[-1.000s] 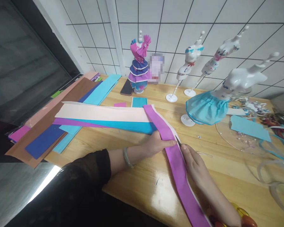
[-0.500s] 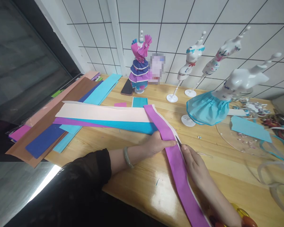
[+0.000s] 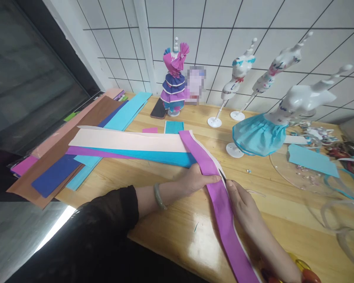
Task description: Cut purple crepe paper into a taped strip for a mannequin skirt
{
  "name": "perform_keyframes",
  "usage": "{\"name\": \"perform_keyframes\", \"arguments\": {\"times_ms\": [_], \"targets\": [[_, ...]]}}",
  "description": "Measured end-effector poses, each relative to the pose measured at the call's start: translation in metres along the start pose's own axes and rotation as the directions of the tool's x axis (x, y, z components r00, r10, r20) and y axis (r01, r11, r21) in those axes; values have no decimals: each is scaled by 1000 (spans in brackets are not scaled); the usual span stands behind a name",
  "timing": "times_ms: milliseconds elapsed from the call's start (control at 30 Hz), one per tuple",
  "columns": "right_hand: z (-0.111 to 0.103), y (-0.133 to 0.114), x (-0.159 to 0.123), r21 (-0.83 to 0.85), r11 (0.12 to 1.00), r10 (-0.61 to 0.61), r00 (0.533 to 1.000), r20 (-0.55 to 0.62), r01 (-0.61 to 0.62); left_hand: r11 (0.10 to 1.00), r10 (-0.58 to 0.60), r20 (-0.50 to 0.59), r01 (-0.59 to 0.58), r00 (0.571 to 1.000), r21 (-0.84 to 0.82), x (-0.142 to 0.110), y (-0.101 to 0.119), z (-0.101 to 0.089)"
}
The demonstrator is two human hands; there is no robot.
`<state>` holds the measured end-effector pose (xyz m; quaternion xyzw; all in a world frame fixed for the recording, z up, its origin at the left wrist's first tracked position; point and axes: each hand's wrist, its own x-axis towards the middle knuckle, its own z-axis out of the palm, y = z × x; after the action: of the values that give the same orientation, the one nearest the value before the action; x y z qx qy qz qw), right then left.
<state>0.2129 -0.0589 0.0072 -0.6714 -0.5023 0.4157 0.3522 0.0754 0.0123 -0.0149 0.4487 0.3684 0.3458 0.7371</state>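
A long purple strip of crepe paper [image 3: 224,208] with a white band along its right edge runs from mid-table towards me. My left hand [image 3: 196,180] is closed on the strip, thumb lying across its face. In my right hand [image 3: 240,200], fingers wrapped, is a slim dark pointed tool that looks like tweezers [image 3: 222,174]. Its tip meets the white band just beyond my left thumb; the rest of it is hidden in the hand. Under the strip's far end lie a pale pink paper strip [image 3: 129,138] and a blue one [image 3: 153,156].
Brown [image 3: 85,118], navy and light blue paper strips [image 3: 126,114] are piled at left. A dressed mannequin [image 3: 174,86] stands at the back by a phone [image 3: 158,109]. To the right are a mannequin in a light blue skirt [image 3: 259,133], two smaller ones, and a clear round plate [image 3: 301,179].
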Motion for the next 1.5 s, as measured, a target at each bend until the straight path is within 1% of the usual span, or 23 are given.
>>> {"name": "perform_keyframes", "arguments": {"times_ms": [133,233,300,367,467,567,667,733,833,933,1033,1100,1200,1267,1333,1400,1500], "targets": [[-1,3,1,-28,999,-20,1000,2,20,999,-13,-11,13,1000,-33,-1,0,1],[-2,5,0,-52,998,-45,999,1,45,978,-10,-6,8,1000,-209,1,4,3],[-3,5,-1,-68,996,-51,999,-1,51,928,-9,-14,3,1000,-373,5,9,1],[-4,4,-3,-77,995,-55,998,12,56,869,-23,-13,13,1000,-494,10,16,-2],[-4,2,-4,-74,996,-54,998,32,56,829,-40,18,43,999,-558,16,24,-10],[-5,2,-3,-47,998,-39,998,43,41,829,-36,26,44,999,-557,19,28,-16],[-5,3,-4,-12,1000,-16,998,59,16,831,29,-45,-49,999,-555,21,29,-18],[-6,3,-5,27,999,24,996,84,-26,836,66,-84,-101,994,-539,20,29,-17],[-6,1,-6,114,980,141,977,158,-160,851,83,-107,-126,991,-510,18,32,-17],[-5,-2,-7,186,932,265,936,230,-310,852,93,-115,-139,989,-504,17,35,-17],[-5,-5,-7,220,899,319,911,260,-378,863,78,-92,-114,993,-493,16,36,-17],[-6,-6,-6,234,893,323,910,260,-384,887,44,-49,-61,998,-459,15,34,-16],[-6,-7,-6,237,888,329,904,272,-395,931,-9,50,27,999,-365,13,29,-14],[-6,-7,-6,229,891,330,906,264,-391,951,-6,74,29,997,-307,11,26,-12],[-6,-6,-6,223,901,321,916,239,-373,960,11,67,8,998,-278,10,23,-11],[-6,-2,-5,218,918,288,934,210,-332,963,18,63,0,998,-271,10,21,-11],[-7,4,-3,197,959,169,969,181,-204,965,12,84,10,996,-262,10,19,-11]]}}
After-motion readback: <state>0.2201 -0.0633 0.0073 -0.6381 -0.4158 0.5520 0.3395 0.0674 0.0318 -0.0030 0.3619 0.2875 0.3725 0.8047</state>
